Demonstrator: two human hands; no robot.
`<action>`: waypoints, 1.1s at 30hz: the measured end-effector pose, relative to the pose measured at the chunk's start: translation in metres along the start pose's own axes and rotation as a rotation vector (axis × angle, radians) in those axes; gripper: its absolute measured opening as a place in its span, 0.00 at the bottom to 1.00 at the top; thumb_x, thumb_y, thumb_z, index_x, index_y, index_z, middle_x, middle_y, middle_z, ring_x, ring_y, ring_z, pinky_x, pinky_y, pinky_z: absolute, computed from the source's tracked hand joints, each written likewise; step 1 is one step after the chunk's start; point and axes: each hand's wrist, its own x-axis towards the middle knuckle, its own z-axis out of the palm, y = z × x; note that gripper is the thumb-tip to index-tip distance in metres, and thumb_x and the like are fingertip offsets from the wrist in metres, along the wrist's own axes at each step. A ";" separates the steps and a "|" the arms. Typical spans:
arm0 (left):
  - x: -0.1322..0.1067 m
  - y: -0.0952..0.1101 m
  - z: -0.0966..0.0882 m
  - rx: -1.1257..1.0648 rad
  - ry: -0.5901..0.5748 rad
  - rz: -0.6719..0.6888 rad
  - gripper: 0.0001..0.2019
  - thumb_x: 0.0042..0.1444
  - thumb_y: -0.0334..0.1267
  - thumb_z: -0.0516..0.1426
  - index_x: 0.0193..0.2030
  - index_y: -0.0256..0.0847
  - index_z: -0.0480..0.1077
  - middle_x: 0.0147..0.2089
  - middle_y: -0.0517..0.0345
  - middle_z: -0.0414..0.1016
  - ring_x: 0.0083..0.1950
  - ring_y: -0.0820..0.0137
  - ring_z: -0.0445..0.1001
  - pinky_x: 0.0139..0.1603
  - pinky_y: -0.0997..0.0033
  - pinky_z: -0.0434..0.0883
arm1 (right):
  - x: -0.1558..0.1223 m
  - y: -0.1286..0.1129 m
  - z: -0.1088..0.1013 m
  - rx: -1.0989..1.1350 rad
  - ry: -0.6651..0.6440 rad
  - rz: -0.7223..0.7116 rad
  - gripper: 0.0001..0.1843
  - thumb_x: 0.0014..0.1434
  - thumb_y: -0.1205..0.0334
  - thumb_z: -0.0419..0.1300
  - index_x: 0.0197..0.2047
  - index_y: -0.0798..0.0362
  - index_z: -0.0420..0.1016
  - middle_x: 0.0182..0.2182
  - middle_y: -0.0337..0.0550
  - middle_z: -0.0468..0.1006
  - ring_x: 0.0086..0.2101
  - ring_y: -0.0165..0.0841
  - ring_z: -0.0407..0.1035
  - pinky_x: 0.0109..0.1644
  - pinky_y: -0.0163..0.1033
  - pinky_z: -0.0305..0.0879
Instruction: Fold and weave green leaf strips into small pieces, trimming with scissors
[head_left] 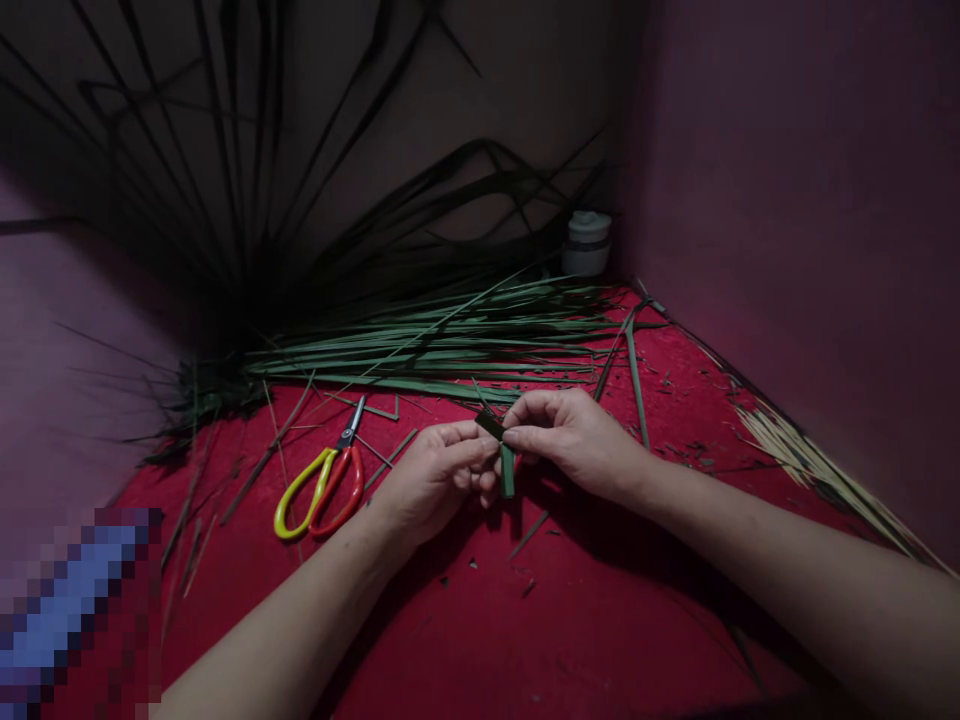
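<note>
Over the middle of the red cloth, both hands meet on a folded strip of green leaf. My left hand is closed, its thumb and fingers pinching the leaf from the left. From the right, my right hand pinches the same leaf between thumb and forefinger. One flat end of the strip points down toward me, and a darker end sticks up to the upper left. The fingers hide the fold between them. Left of my left hand lie scissors with one yellow and one red handle, blades pointing away.
Long green leaves lie in a bundle behind the hands. Dark fronds rise against the back wall. A lidded white container stands in the back corner. Pale thin sticks lie along the right wall, and leaf scraps are scattered about.
</note>
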 end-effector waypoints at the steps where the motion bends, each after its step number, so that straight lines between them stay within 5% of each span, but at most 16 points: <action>1: -0.001 0.000 0.000 0.007 0.001 0.002 0.07 0.49 0.33 0.58 0.23 0.34 0.67 0.18 0.60 0.66 0.19 0.76 0.65 0.19 0.77 0.64 | 0.000 0.000 0.000 0.011 0.002 0.009 0.03 0.50 0.67 0.56 0.28 0.57 0.70 0.20 0.36 0.69 0.21 0.24 0.62 0.25 0.31 0.58; 14: -0.005 -0.001 0.007 0.458 0.115 0.123 0.14 0.54 0.44 0.55 0.25 0.35 0.66 0.18 0.62 0.67 0.18 0.78 0.63 0.18 0.78 0.60 | 0.000 0.006 0.002 0.214 -0.083 0.180 0.03 0.47 0.65 0.58 0.26 0.55 0.67 0.16 0.34 0.67 0.18 0.24 0.61 0.23 0.30 0.56; 20: -0.009 0.000 0.013 0.360 0.216 0.220 0.07 0.51 0.39 0.58 0.31 0.38 0.66 0.19 0.66 0.65 0.18 0.78 0.63 0.19 0.79 0.60 | -0.002 0.010 0.001 0.292 -0.154 0.209 0.03 0.47 0.66 0.58 0.27 0.56 0.68 0.16 0.35 0.68 0.16 0.24 0.61 0.19 0.30 0.53; 33: -0.010 0.000 0.012 0.100 0.253 0.136 0.07 0.49 0.35 0.59 0.27 0.37 0.64 0.17 0.65 0.63 0.16 0.78 0.61 0.16 0.79 0.58 | -0.003 0.004 0.001 0.375 -0.144 0.289 0.04 0.42 0.70 0.62 0.26 0.57 0.70 0.16 0.34 0.68 0.16 0.22 0.59 0.20 0.30 0.52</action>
